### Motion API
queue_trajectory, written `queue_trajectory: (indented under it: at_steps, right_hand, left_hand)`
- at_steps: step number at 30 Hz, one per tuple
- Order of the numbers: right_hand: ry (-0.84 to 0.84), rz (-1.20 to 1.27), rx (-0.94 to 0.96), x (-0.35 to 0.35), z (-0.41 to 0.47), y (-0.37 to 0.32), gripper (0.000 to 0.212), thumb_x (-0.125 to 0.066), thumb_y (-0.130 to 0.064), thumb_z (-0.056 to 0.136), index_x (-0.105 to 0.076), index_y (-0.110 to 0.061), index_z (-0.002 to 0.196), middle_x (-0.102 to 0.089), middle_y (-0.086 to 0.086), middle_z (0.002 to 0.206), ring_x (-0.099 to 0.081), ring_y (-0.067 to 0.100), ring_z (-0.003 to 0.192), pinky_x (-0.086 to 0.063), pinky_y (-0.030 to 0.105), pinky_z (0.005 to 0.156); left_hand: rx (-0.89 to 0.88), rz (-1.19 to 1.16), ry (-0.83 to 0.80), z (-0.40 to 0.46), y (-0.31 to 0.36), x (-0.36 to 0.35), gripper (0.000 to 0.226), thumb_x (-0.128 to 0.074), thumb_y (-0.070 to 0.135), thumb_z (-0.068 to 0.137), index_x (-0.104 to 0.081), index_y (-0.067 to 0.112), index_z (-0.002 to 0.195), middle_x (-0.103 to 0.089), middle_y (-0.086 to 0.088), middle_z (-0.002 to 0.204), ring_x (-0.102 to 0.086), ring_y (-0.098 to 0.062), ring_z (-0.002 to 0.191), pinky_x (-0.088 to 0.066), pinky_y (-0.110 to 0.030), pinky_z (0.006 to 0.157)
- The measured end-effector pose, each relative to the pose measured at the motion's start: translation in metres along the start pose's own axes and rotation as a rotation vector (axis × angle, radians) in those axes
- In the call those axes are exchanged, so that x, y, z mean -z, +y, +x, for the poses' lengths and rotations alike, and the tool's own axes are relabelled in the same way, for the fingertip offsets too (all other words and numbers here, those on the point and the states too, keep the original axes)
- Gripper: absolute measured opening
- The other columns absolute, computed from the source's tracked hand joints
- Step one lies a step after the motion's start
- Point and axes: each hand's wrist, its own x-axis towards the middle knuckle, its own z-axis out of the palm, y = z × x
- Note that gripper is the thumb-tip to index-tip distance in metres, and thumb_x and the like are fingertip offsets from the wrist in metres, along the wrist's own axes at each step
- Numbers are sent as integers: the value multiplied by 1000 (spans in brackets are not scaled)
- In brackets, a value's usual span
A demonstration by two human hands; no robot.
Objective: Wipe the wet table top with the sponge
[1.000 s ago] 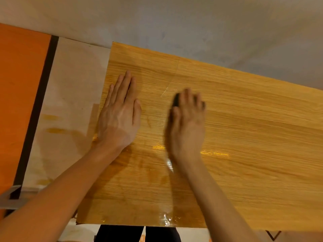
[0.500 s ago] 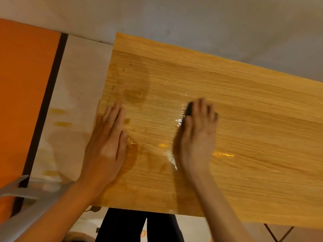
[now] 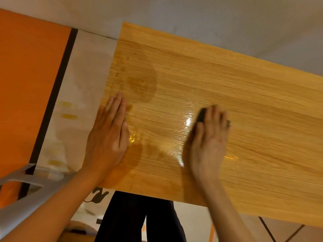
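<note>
The wooden table top (image 3: 244, 102) fills the middle and right of the head view, with glossy wet streaks between my hands. My right hand (image 3: 208, 145) presses flat on a dark sponge (image 3: 201, 115); only the sponge's dark far-left corner shows past my fingers. My left hand (image 3: 108, 137) lies flat, fingers together, palm down at the table's left edge, holding nothing. A darker damp patch lies beyond my left hand.
A grey wall (image 3: 192, 14) runs along the table's far side. Left of the table is pale floor (image 3: 80, 81) with an orange panel (image 3: 29, 84) and a dark strip. A grey chair part (image 3: 17, 182) sits lower left. My dark-clothed legs (image 3: 139, 219) stand at the near edge.
My right hand with the sponge has slid to the right over the wet streak. My left hand drew back from mid-table to the left edge. The view shifted slightly.
</note>
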Motion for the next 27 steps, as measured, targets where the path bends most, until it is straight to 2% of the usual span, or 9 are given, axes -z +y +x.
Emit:
queue_trajectory:
  at_steps: [2, 4, 7, 9, 12, 15, 20, 25, 27]
  right_hand:
    - [-61, -3, 164, -28, -16, -46, 47, -31, -22, 101, -42, -7, 145, -35, 11, 154, -24, 30, 146, -14, 47, 120]
    - [-152, 5, 289, -45, -32, -78, 48, -29, -25, 103, -40, -10, 146, -33, 8, 156, -19, 25, 148, -9, 43, 121]
    - [-236, -56, 441, -31, -30, -57, 47, -31, -26, 104, -36, -14, 149, -28, 3, 158, -14, 20, 149, -7, 41, 122]
    - [-247, -70, 410, -5, -25, -13, 48, -33, -24, 104, -32, -15, 151, -24, 1, 160, -9, 18, 151, -6, 41, 123]
    - [-146, -61, 166, 32, -19, 47, 48, -31, -23, 104, -32, -13, 151, -21, 2, 161, -7, 18, 151, -11, 47, 122]
    - [-94, -19, 49, 24, -7, 37, 48, -28, -24, 105, -32, -11, 150, -22, 3, 160, -8, 20, 150, -9, 47, 122]
    - [-149, 12, 305, -23, 1, -37, 45, -31, -23, 105, -38, -10, 148, -29, 6, 158, -14, 24, 149, -7, 43, 123]
    - [-315, -60, 486, -1, -97, -24, 50, -29, -26, 104, -28, -15, 152, -20, 4, 161, -8, 22, 151, -13, 48, 121]
    - [-361, -69, 534, 3, -109, -18, 50, -29, -28, 103, -29, -16, 152, -21, 2, 161, -8, 21, 151, -16, 49, 119]
  left_hand:
    - [-1, 12, -11, 1, 0, 0, 58, -29, 22, 105, -20, 6, 160, -15, -5, 170, -10, -18, 157, -10, -39, 129]
    - [-15, 37, -10, 1, -1, 0, 57, -28, 22, 106, -19, 6, 160, -14, -6, 170, -12, -19, 157, -14, -43, 128]
    - [-15, 35, -4, 0, 0, 1, 56, -27, 23, 107, -19, 7, 160, -13, -4, 170, -11, -17, 157, -13, -43, 128]
    - [-15, 14, 1, 0, 0, 1, 56, -28, 22, 107, -20, 7, 160, -14, -3, 170, -11, -17, 157, -11, -41, 128]
    - [-10, 21, 8, 0, -1, 0, 56, -28, 22, 107, -21, 7, 160, -14, -4, 170, -12, -16, 157, -10, -39, 129]
    - [1, 27, 18, 2, -1, -1, 57, -28, 22, 106, -22, 7, 160, -16, -4, 169, -12, -13, 157, -9, -36, 129]
    - [1, 3, 45, 2, 1, -1, 54, -31, 18, 106, -26, 6, 159, -21, -5, 168, -16, -14, 156, -8, -33, 128]
    - [3, 1, 66, 1, 2, -2, 55, -34, 14, 104, -29, 6, 157, -24, -6, 167, -18, -15, 155, -12, -36, 128]
    - [-8, 0, 79, 1, 1, -2, 55, -34, 14, 103, -30, 4, 157, -25, -7, 167, -19, -16, 155, -13, -38, 128]
